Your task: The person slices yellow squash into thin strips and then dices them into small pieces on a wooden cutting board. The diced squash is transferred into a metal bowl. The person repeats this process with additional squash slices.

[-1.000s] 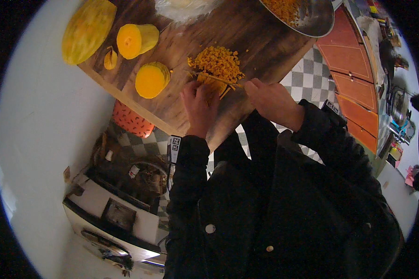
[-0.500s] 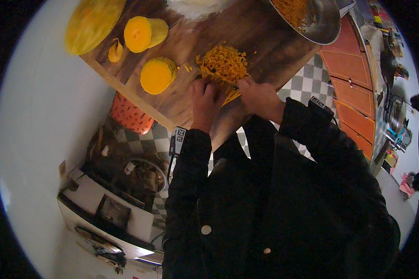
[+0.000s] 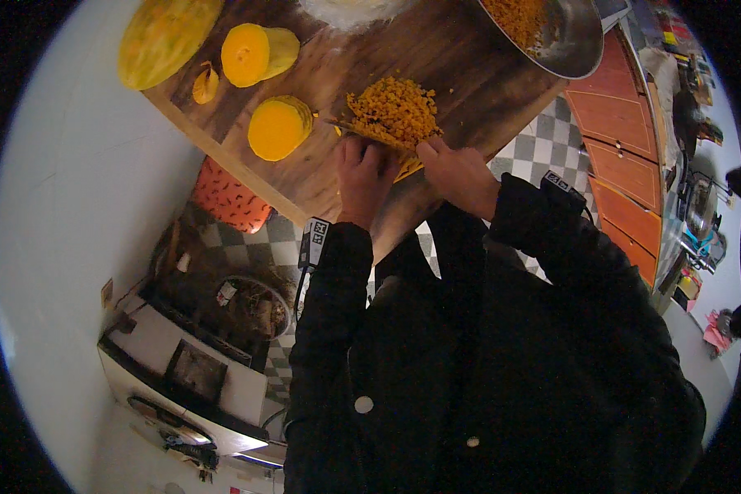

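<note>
Listing your worktop [image 3: 445, 49] from left to right:

- Squash piece [image 3: 169, 45], large, yellow: by the left edge, partly out of view.
- Sliver [image 3: 206, 86], yellow: just beside it, near the left edge.
- Orange patterned object [image 3: 232, 198]: below the left edge, off the worktop.
- Long chunk [image 3: 262, 54], orange-yellow: farther in from that edge than the sliver.
- Round chunk [image 3: 278, 130]: nearer to you, cut face showing, between left edge and heap.
- Plastic bag [image 3: 356, 10], clear: far side, cut off by the frame.
- Your left hand [image 3: 362, 179]: near the front corner, fingers curled close together at the blade; whether they grip any strips, you cannot tell.
- Knife [image 3: 369, 135]: thin blade seen nearly edge-on, between heap and left hand.
- Heap [image 3: 393, 105], chopped orange bits: beyond the blade.
- Strips [image 3: 410, 168], yellow: your side of the blade, between both hands.
- Your right hand [image 3: 461, 174]: near the right edge, fingers closed around the knife's handle end.
- Bowl [image 3: 570, 41], metal: far along the right edge, orange bits inside.
- Drawers [image 3: 623, 144], reddish: beyond the right edge.
</note>
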Tool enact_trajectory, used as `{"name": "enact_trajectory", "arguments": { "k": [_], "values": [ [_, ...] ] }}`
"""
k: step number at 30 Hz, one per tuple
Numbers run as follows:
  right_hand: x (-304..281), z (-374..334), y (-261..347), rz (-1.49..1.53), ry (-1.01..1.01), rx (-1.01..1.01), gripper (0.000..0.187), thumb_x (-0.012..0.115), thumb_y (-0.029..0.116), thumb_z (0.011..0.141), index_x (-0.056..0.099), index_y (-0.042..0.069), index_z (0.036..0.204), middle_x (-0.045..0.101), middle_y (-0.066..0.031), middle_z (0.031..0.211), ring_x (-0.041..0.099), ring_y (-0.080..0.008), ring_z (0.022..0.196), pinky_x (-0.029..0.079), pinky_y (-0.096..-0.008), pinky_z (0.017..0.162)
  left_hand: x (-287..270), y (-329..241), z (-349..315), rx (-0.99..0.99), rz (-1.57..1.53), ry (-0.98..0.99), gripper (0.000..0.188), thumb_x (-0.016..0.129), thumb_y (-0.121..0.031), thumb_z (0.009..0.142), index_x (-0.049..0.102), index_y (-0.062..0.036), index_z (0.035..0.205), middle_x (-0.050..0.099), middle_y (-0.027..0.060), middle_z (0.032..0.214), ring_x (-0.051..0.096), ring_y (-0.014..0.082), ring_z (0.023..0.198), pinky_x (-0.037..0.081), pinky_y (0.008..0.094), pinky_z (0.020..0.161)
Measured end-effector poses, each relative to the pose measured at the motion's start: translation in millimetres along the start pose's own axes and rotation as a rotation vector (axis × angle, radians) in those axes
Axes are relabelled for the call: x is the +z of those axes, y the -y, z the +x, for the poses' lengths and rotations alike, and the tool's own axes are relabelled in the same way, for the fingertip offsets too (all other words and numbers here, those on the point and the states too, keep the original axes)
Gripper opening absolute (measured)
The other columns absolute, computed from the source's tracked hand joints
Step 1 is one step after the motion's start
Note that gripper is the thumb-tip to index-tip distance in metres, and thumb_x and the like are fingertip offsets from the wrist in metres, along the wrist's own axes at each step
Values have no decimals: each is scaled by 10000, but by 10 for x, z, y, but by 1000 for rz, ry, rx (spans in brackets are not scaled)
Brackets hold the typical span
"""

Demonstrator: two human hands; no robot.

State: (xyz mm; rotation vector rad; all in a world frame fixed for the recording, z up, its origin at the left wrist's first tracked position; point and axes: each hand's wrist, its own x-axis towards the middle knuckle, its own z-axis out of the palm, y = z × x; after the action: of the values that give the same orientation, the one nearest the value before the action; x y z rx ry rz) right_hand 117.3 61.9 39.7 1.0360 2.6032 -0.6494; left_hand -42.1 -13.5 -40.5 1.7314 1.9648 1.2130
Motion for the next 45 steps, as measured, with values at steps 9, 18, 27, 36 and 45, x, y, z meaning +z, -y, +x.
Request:
{"name": "enact_trajectory", "arguments": {
  "k": [9, 18, 27, 36, 45],
  "values": [
    [-336, -225, -21, 27, -21, -40, 257, 557, 132, 845, 482, 52, 1077, 601, -180, 1010, 656, -406, 712, 541, -493, 563, 12, 29, -16, 42, 36, -9, 262, 733, -87, 647, 582, -65, 859, 527, 129, 990, 500, 361, 948, 443, 458, 816],
    [16, 55, -96, 38, 21, 0, 209, 542, 124, 870, 467, 28, 1040, 582, -201, 859, 611, -433, 774, 513, -474, 638, -13, -29, 36, 13, 9, 25, 291, 737, -202, 707, 588, -76, 923, 515, 137, 1037, 489, 367, 987, 428, 477, 857],
    [-255, -45, -159, 372, -200, 95, 174, 515, 147, 922, 443, 15, 1010, 577, -254, 858, 560, -473, 832, 445, -534, 635, 69, -62, -202, 104, 174, 56, 350, 749, -268, 731, 576, -85, 975, 496, 125, 1099, 467, 354, 1072, 389, 518, 915],
    [-413, -273, -26, 63, -30, -39, 146, 507, 52, 849, 463, 19, 984, 570, -172, 934, 614, -391, 749, 507, -464, 579, 40, -45, -198, -28, 126, -12, 320, 748, -174, 717, 594, -104, 989, 495, 133, 1096, 467, 343, 1074, 390, 476, 889],
    [-373, -261, 60, -15, -45, -68, 161, 508, 51, 838, 459, 27, 989, 563, -176, 919, 622, -397, 707, 510, -475, 564, 16, 12, -149, 15, 108, -9, 237, 723, -123, 712, 610, -87, 918, 531, 128, 1034, 490, 355, 1022, 424, 442, 855]
  ]
}}
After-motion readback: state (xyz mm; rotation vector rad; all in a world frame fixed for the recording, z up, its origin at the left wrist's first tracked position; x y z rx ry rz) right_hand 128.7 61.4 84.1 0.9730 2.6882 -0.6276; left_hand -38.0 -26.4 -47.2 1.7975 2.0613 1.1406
